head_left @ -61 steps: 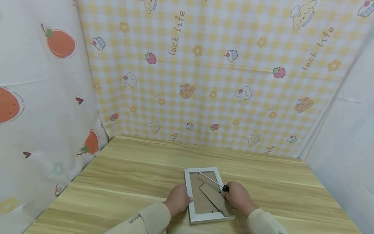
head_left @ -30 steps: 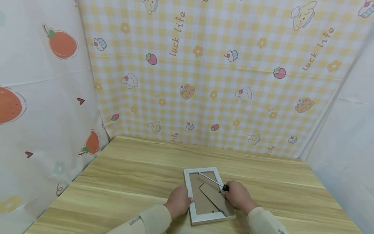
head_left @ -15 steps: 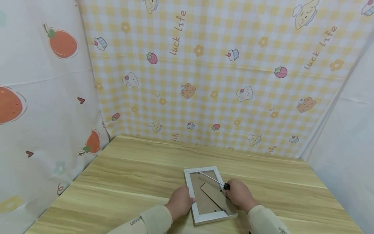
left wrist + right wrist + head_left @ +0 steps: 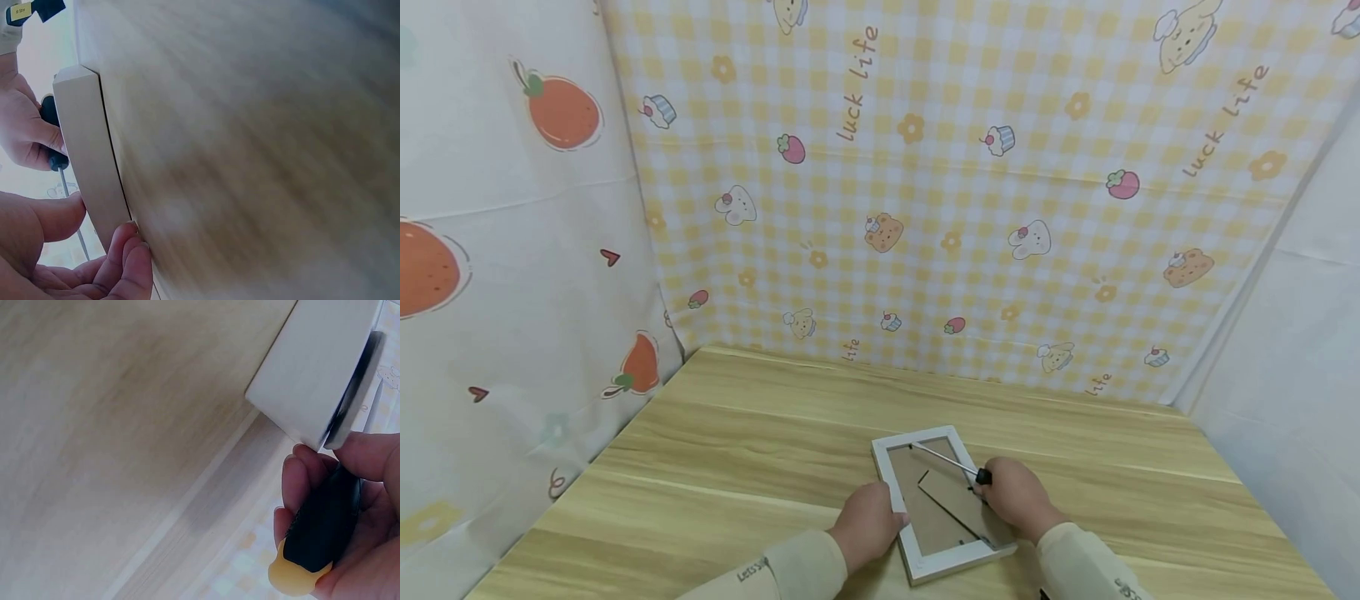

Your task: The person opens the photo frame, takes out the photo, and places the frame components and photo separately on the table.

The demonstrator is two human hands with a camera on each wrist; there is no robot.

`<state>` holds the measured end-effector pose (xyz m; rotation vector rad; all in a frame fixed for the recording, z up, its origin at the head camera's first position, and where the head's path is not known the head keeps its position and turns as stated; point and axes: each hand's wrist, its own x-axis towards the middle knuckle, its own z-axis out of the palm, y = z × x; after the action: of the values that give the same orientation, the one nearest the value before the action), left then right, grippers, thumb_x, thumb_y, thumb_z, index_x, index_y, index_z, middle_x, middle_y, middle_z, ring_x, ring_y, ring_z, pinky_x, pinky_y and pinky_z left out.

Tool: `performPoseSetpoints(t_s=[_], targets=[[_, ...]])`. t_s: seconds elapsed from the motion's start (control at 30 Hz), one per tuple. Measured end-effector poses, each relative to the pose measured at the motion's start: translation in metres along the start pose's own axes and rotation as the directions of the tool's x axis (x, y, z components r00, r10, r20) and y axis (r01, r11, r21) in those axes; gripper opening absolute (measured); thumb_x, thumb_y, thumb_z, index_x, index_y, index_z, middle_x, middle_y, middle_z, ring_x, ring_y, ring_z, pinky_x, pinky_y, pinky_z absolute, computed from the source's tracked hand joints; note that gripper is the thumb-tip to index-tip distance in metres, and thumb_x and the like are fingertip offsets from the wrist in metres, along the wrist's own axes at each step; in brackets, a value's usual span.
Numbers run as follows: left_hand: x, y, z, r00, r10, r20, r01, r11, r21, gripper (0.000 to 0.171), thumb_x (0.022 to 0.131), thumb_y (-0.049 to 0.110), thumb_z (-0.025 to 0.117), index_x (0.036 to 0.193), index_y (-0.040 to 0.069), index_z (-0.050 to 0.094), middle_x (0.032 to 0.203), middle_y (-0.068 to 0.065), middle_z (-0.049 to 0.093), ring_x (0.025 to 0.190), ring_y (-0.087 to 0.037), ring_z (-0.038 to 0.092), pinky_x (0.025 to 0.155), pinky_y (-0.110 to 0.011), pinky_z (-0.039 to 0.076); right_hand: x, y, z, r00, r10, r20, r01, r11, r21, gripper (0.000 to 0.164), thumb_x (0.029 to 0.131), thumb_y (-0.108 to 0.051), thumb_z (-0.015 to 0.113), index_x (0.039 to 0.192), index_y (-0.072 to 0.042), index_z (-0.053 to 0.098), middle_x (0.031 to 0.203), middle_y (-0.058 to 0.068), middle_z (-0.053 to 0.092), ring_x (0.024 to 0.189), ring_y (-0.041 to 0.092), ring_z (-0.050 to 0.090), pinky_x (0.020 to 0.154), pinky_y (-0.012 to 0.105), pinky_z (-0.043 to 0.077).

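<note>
A white picture frame (image 4: pixel 917 564) lies back up on the wooden table, showing its brown backing board (image 4: pixel 917 508) with a stand leg (image 4: pixel 958 498) and small black tabs. My left hand (image 4: pixel 868 521) holds the frame's left side; in the left wrist view the thumb (image 4: pixel 62 215) is on its face and the fingertips (image 4: pixel 132 250) reach its outer edge. My right hand (image 4: pixel 1017 498) grips a screwdriver by its black handle (image 4: pixel 322 519) with yellow end. The screwdriver's metal shaft (image 4: pixel 945 459) slants over the backing, its tip at the tab (image 4: pixel 912 447) near the top-left inner corner.
The wood-grain table (image 4: pixel 737 442) stretches around the frame. A yellow checked cloth (image 4: pixel 925 192) hangs behind it, with white printed cloth (image 4: pixel 550 217) at the left and a pale cloth (image 4: pixel 1300 333) at the right.
The frame's near end has swung to the right, turning it slightly. My left hand has moved a little right and nearer with it. The screwdriver tip stays by the same tab.
</note>
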<state>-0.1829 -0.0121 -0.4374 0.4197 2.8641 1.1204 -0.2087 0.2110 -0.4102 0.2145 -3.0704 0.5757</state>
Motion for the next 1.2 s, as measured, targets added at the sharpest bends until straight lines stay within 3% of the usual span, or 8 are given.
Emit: performPoseSetpoints(t_s=[0.3,0.47,0.57,0.73,0.9,1.0,1.2], targets=[[0.004,-0.01,-0.003,0.999,0.04,0.027,-0.038,0.996,-0.081,0.026,0.085,0.015,0.071,0.063,0.006,0.059,0.057,0.003,0.048,0.053,-0.01,0.041,0.051,-0.026,0.038,0.0,0.005,0.0,0.999,0.028,0.035,-0.03,0.997,0.064,0.022,0.086,-0.01,0.07,0.071,-0.007,0.054,0.062,0.001,0.047,0.057,0.015,0.045,0.052,0.028,0.037],[0.01,-0.013,-0.018,0.999,0.028,0.046,-0.022,0.992,-0.122,0.029,0.085,0.014,0.069,0.059,0.006,0.061,0.048,0.008,0.043,0.047,-0.008,0.036,0.046,-0.024,0.033,-0.006,0.011,-0.003,0.999,0.053,0.009,-0.053,0.993,0.102,0.025,0.087,-0.013,0.069,0.07,-0.008,0.051,0.062,0.001,0.046,0.058,0.016,0.043,0.053,0.028,0.034],[0.018,-0.016,-0.029,0.999,-0.014,0.032,0.018,0.994,-0.111,0.041,0.086,0.014,0.068,0.05,0.01,0.048,0.044,0.01,0.033,0.043,-0.007,0.03,0.041,-0.022,0.027,-0.014,0.013,-0.006,0.998,0.054,-0.02,-0.052,0.992,0.112,0.027,0.086,-0.014,0.07,0.069,-0.009,0.05,0.061,0.0,0.044,0.057,0.015,0.041,0.052,0.027,0.032],[0.032,-0.021,-0.043,0.998,-0.054,0.011,0.055,0.997,-0.058,0.053,0.088,0.012,0.067,0.05,0.017,0.031,0.045,0.009,0.026,0.043,-0.007,0.025,0.042,-0.021,0.024,-0.028,0.017,-0.008,0.998,0.045,-0.043,-0.04,0.993,0.109,0.027,0.085,-0.013,0.072,0.068,-0.01,0.051,0.059,-0.001,0.042,0.055,0.014,0.039,0.05,0.024,0.029],[0.039,-0.021,-0.052,0.998,-0.067,0.022,0.068,0.995,-0.072,0.043,0.089,0.011,0.065,0.057,0.013,0.037,0.054,0.004,0.034,0.049,-0.011,0.032,0.047,-0.024,0.029,-0.04,0.019,-0.009,0.997,0.06,-0.059,-0.054,0.994,0.094,0.03,0.084,-0.016,0.073,0.067,-0.011,0.049,0.057,-0.003,0.036,0.053,0.012,0.034,0.048,0.023,0.027],[0.043,-0.02,-0.055,0.997,-0.072,0.026,0.073,0.997,-0.037,0.033,0.09,0.012,0.065,0.065,0.008,0.045,0.062,0.0,0.039,0.056,-0.014,0.037,0.052,-0.026,0.033,-0.047,0.018,-0.01,0.995,0.081,-0.058,-0.076,0.994,0.08,0.03,0.084,-0.018,0.073,0.067,-0.013,0.049,0.056,-0.004,0.034,0.052,0.012,0.032,0.048,0.023,0.026],[0.051,-0.019,-0.058,0.998,-0.062,0.023,0.061,0.997,0.036,0.031,0.091,0.012,0.064,0.067,0.006,0.047,0.062,-0.001,0.039,0.057,-0.016,0.038,0.053,-0.028,0.034,-0.06,0.017,-0.01,0.995,0.088,-0.055,-0.087,0.996,0.032,0.03,0.083,-0.021,0.074,0.066,-0.014,0.05,0.056,-0.004,0.034,0.051,0.011,0.032,0.048,0.024,0.026]])
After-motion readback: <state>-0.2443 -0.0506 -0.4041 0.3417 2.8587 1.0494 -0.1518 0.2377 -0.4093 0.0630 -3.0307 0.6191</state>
